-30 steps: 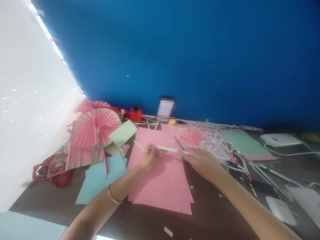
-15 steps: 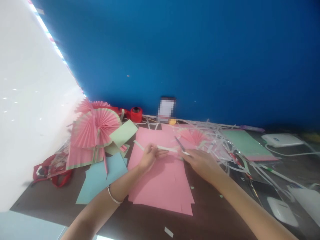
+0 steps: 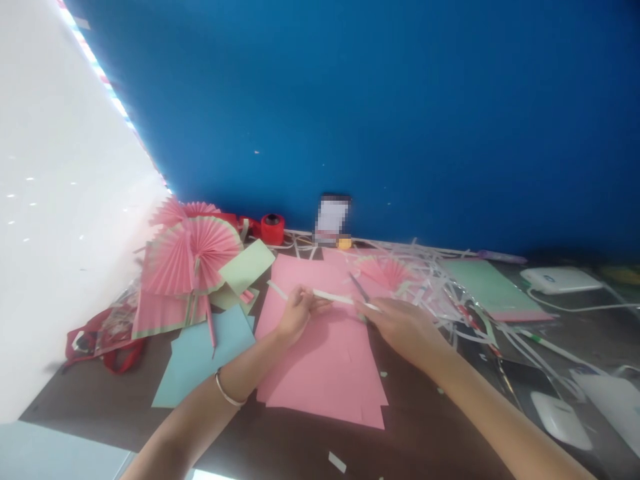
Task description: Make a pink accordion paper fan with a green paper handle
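My left hand (image 3: pixel 297 311) pinches a long pale paper strip (image 3: pixel 327 296) that runs from left to right above a stack of pink paper sheets (image 3: pixel 325 360). My right hand (image 3: pixel 400 325) is closed around scissors (image 3: pixel 361 290); their dark blades poke out beyond the fingers and meet the strip's right part. Both hands hover over the pink stack on a dark table (image 3: pixel 425 433). A thin bracelet (image 3: pixel 226 395) circles my left wrist.
Pleated pink paper fans (image 3: pixel 193 253) lie at the left with light green (image 3: pixel 247 265) and light blue sheets (image 3: pixel 200 357). A red tape roll (image 3: pixel 272 229) stands by the blue wall. A tangle of white paper strips (image 3: pixel 450 287), a green sheet (image 3: pixel 487 287) and white devices (image 3: pixel 560 280) fill the right.
The hands and strip have barely shifted; the scissor blades moved slightly against the strip. Nothing else has moved.
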Demonstrator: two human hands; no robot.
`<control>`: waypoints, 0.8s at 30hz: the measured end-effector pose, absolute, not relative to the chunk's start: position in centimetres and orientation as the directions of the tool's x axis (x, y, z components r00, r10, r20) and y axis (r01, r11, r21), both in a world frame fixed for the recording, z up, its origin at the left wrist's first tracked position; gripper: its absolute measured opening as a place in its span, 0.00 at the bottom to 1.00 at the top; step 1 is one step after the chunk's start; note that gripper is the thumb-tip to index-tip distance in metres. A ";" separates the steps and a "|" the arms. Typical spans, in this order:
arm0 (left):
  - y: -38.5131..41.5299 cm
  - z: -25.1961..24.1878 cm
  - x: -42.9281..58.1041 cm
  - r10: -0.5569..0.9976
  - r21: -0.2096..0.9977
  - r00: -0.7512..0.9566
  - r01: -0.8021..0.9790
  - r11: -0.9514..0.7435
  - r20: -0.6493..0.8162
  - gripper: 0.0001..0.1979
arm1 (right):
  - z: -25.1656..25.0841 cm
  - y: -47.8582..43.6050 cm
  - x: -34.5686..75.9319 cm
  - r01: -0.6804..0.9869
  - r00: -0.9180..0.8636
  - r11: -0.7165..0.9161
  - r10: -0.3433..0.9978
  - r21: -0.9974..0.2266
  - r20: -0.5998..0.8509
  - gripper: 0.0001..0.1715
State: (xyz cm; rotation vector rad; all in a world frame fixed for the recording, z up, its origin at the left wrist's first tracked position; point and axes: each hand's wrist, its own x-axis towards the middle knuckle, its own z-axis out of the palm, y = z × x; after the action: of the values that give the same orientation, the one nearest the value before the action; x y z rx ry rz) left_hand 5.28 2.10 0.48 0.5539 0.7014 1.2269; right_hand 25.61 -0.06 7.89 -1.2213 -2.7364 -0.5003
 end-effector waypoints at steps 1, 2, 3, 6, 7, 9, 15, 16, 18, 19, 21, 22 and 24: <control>2.1 0.5 5.2 0.967 0.710 0.176 -0.656 0.255 -0.185 0.18 | 8.1 -0.2 25.3 0.747 -0.663 0.619 0.716 0.241 0.217 0.21; 2.1 0.5 5.2 0.966 0.700 0.184 -0.665 0.260 -0.184 0.18 | 8.4 -0.4 25.0 0.757 -0.652 0.615 0.729 0.222 0.206 0.21; 2.1 0.5 5.1 0.963 0.690 0.203 -0.673 0.267 -0.175 0.17 | 8.6 -0.5 24.8 0.771 -0.637 0.608 0.746 0.192 0.194 0.21; 2.0 0.6 4.9 0.953 0.672 0.282 -0.686 0.279 -0.108 0.16 | 9.1 -0.9 24.2 0.827 -0.556 0.562 0.812 0.019 0.181 0.20; 2.0 0.6 4.9 0.950 0.673 0.299 -0.686 0.277 -0.086 0.16 | 9.2 -0.9 24.0 0.844 -0.517 0.534 0.836 -0.052 0.181 0.20; 1.8 0.7 4.8 0.943 0.685 0.326 -0.674 0.278 -0.062 0.19 | 9.7 -1.1 23.5 0.865 -0.444 0.470 0.880 -0.178 0.168 0.19; 1.2 1.0 4.6 0.902 0.750 0.430 -0.611 0.254 0.045 0.30 | 10.9 -1.1 22.0 0.891 -0.316 0.336 0.942 -0.305 0.113 0.16; 1.2 1.1 4.6 0.892 0.757 0.447 -0.604 0.249 0.064 0.31 | 10.9 -1.0 21.9 0.892 -0.302 0.326 0.945 -0.312 0.123 0.16; 1.2 1.0 4.5 0.878 0.760 0.472 -0.599 0.251 0.082 0.34 | 10.7 -0.9 21.8 0.888 -0.273 0.314 0.948 -0.337 0.164 0.15; 1.2 1.0 4.5 0.877 0.754 0.474 -0.604 0.258 0.081 0.34 | 10.6 -0.8 21.8 0.881 -0.257 0.310 0.948 -0.358 0.188 0.15; 1.3 0.9 4.5 0.884 0.728 0.464 -0.627 0.278 0.062 0.34 | 10.6 -0.7 21.7 0.860 -0.226 0.304 0.947 -0.409 0.229 0.15; 1.3 0.9 4.5 0.890 0.714 0.454 -0.637 0.292 0.042 0.32 | 10.6 -0.6 21.6 0.849 -0.209 0.298 0.948 -0.437 0.241 0.15; 1.4 1.1 4.5 0.901 0.693 0.434 -0.647 0.317 -0.007 0.28 | 10.9 -0.6 21.5 0.827 -0.173 0.279 0.952 -0.488 0.251 0.15</control>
State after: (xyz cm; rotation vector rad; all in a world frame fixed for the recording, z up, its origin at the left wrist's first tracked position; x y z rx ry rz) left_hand 4.50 1.35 1.09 0.6788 0.4347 1.0609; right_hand 21.47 -0.60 10.89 -1.5941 -2.0489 0.3265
